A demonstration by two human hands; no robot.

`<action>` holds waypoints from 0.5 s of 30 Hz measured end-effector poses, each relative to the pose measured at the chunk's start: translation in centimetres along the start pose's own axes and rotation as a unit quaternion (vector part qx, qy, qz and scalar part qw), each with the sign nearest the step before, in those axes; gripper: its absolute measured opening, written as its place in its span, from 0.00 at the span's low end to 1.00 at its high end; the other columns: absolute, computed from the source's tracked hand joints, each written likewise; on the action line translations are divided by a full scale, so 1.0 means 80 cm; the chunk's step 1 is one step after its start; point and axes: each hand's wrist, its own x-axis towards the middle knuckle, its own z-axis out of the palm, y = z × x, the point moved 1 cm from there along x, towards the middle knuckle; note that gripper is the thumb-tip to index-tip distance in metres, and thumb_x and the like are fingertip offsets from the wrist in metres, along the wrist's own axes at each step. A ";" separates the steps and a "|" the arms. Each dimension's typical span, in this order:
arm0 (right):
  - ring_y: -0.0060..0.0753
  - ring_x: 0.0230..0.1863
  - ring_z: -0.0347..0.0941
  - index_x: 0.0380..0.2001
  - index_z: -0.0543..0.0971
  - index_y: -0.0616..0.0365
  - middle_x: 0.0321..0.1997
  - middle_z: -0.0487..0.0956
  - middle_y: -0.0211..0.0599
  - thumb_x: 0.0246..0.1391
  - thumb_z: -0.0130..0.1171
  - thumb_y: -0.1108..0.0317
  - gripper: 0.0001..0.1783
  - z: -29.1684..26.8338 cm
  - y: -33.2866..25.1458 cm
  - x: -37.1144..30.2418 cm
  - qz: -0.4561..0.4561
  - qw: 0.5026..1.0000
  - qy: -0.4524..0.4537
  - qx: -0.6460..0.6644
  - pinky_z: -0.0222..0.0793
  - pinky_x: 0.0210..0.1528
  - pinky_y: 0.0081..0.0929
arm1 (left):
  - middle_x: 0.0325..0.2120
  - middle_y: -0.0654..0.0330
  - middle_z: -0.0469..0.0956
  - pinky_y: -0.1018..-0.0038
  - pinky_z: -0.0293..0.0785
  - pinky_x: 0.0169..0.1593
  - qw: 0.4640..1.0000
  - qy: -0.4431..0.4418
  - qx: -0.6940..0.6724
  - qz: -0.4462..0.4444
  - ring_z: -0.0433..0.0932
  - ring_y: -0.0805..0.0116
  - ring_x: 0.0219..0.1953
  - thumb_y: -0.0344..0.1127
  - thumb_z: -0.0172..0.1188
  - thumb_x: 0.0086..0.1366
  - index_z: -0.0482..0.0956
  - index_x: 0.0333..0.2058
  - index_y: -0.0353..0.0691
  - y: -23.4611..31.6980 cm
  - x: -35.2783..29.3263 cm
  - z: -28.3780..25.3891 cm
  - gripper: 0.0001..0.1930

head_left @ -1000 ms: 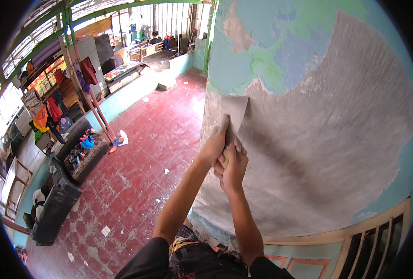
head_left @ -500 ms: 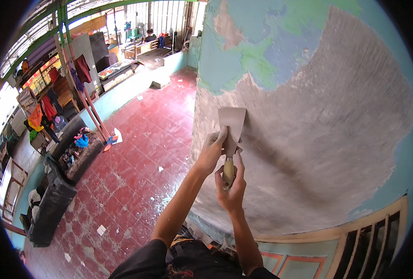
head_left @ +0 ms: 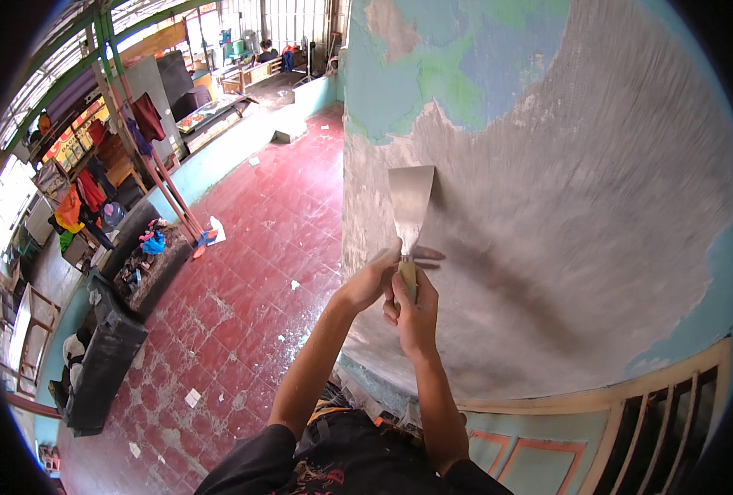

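In front of the wall stands a putty knife (head_left: 412,198) with a wide metal blade pointing up and a yellowish handle. My right hand (head_left: 417,322) is closed around that handle. My left hand (head_left: 370,282) holds the knife at its neck, thumb in front, with some fingers stretched out behind it to the right. The blade's top edge lies close to the wall (head_left: 548,214); whether it touches cannot be made out. Bare grey-brown plaster shows there, with blue and green paint (head_left: 457,82) peeling above.
A red tiled floor (head_left: 243,305) with pale scraps spreads to the left. Beyond it are a black box-shaped thing (head_left: 106,371), a low wall (head_left: 210,177), pink poles (head_left: 164,186) and hung clothes (head_left: 82,202). A panelled door (head_left: 540,462) and barred opening (head_left: 655,429) are at lower right.
My left hand has slid from the blade down to the knife's neck, its fingers now stretched behind. My right hand has wrapped more tightly round the handle. The view has shifted slightly.
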 end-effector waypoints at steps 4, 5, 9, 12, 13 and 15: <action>0.09 0.16 0.55 0.36 0.70 0.59 0.20 0.63 0.21 0.64 0.50 0.66 0.07 -0.003 0.010 0.006 -0.046 0.998 0.015 -0.038 0.47 0.14 0.12 | 0.47 0.42 0.75 0.64 0.72 0.54 0.988 -0.073 -0.119 -0.067 0.76 0.50 0.49 0.58 0.31 0.73 0.71 0.50 0.30 -0.004 -0.003 0.015 0.33; 0.09 0.16 0.56 0.36 0.70 0.60 0.20 0.64 0.21 0.64 0.50 0.66 0.08 -0.002 0.010 0.008 -0.057 0.997 0.023 -0.050 0.48 0.14 0.12 | 0.45 0.42 0.76 0.63 0.73 0.53 0.982 -0.064 -0.158 -0.077 0.77 0.49 0.47 0.58 0.30 0.73 0.71 0.47 0.29 -0.006 0.000 0.018 0.33; 0.11 0.20 0.60 0.37 0.71 0.63 0.22 0.67 0.24 0.64 0.49 0.65 0.10 -0.005 0.014 0.019 -0.137 0.977 0.042 -0.159 0.53 0.18 0.14 | 0.39 0.41 0.76 0.61 0.76 0.46 0.975 -0.033 -0.213 -0.048 0.79 0.47 0.39 0.56 0.31 0.73 0.72 0.35 0.31 -0.005 0.007 0.026 0.31; 0.22 0.30 0.71 0.41 0.73 0.68 0.30 0.73 0.37 0.65 0.44 0.63 0.16 -0.003 0.005 0.018 -0.158 0.960 0.020 -0.228 0.67 0.30 0.20 | 0.32 0.43 0.77 0.65 0.77 0.39 0.976 -0.028 -0.216 0.013 0.80 0.50 0.32 0.53 0.33 0.74 0.70 0.29 0.33 -0.010 0.011 0.022 0.29; 0.23 0.31 0.71 0.41 0.73 0.68 0.30 0.73 0.37 0.65 0.44 0.63 0.16 0.000 0.001 0.016 -0.137 0.971 0.018 -0.196 0.67 0.31 0.22 | 0.29 0.44 0.77 0.66 0.76 0.37 0.981 -0.010 -0.191 0.015 0.80 0.51 0.31 0.52 0.33 0.74 0.70 0.27 0.33 -0.009 0.012 0.022 0.29; 0.25 0.32 0.72 0.41 0.73 0.68 0.30 0.74 0.38 0.65 0.43 0.64 0.16 0.008 -0.010 0.012 -0.094 0.987 0.013 -0.131 0.68 0.34 0.25 | 0.24 0.46 0.77 0.69 0.75 0.33 0.989 0.027 -0.141 0.019 0.79 0.53 0.27 0.52 0.33 0.74 0.69 0.24 0.34 -0.002 0.013 0.023 0.29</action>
